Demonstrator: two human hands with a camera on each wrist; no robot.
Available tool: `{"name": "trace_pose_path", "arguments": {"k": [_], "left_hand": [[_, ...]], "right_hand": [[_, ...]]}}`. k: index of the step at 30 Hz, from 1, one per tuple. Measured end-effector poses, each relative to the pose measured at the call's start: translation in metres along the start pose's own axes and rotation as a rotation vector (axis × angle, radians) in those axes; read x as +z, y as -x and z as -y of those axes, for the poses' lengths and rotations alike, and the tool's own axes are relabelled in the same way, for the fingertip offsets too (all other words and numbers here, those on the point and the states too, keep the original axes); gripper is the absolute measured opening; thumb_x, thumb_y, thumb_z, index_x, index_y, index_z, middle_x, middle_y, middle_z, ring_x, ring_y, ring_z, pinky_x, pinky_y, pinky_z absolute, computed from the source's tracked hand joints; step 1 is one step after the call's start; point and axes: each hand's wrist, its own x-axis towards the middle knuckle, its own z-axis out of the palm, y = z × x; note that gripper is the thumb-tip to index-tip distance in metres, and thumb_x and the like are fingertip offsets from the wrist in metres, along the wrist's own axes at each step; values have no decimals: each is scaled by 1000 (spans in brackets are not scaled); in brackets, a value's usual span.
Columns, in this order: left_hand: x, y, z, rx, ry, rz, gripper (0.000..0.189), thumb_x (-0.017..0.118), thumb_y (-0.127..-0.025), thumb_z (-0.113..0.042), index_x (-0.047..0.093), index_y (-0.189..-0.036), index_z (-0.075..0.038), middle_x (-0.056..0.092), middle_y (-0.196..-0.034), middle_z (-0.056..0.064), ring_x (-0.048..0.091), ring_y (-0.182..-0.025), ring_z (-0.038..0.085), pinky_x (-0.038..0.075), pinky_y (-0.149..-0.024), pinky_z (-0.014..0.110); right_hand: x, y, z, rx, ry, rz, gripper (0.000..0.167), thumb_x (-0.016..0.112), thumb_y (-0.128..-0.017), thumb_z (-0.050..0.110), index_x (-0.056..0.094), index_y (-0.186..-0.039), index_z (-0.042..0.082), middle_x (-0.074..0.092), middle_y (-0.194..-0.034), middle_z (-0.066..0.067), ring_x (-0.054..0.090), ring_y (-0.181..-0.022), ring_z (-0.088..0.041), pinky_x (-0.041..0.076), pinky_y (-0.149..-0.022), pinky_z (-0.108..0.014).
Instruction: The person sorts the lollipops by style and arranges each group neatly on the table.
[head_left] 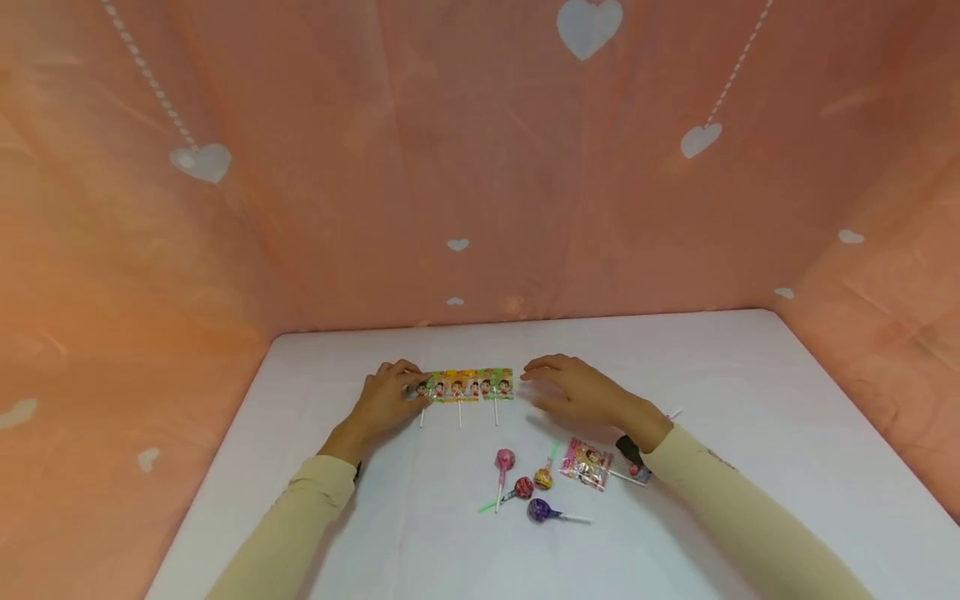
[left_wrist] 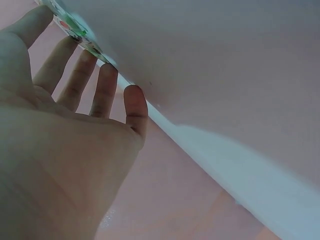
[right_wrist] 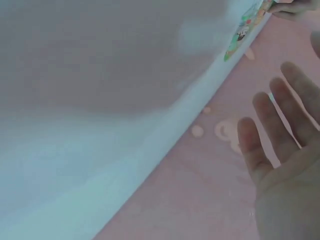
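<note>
Three flat wrapped lollipops lie side by side in a row, sticks toward me: a green one [head_left: 438,387] at the left, an orange one [head_left: 459,387] in the middle and another green one [head_left: 497,383] at the right. My left hand [head_left: 386,402] touches the left green wrapper with its fingertips, partly covering it. In the left wrist view those fingers are fairly straight against the wrapper. Just off the row's right end, my right hand [head_left: 576,392] hovers apart from it, fingers loosely extended and holding nothing.
Nearer me lie round lollipops: pink [head_left: 506,459], red [head_left: 523,487], yellow [head_left: 543,478] and purple [head_left: 538,510]. A pink-wrapped flat lollipop [head_left: 587,463] is beside them, with more partly hidden under the right wrist. Peach cloth [head_left: 510,183] with hearts surrounds the white table [head_left: 360,533].
</note>
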Motion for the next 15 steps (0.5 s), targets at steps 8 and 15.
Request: {"name": "trace_pose_path", "arguments": {"k": [8, 15], "left_hand": [[-1, -1, 1, -9, -3, 16, 46, 72, -89, -33, 67, -130, -12, 60, -129, 7, 49, -123, 32, 37, -97, 54], [-4, 1, -3, -22, 7, 27, 46, 72, -90, -32, 66, -131, -11, 59, -130, 8, 48, -125, 32, 36, -100, 55]], "right_hand": [[-10, 52, 0, -11, -4, 51, 32, 64, -96, 27, 66, -126, 17, 64, -129, 2, 57, -124, -23, 44, -107, -47], [-5, 80, -3, 1, -51, 168, 35, 68, -93, 27, 64, -128, 25, 61, -130, 13, 56, -124, -16, 44, -106, -46]]}}
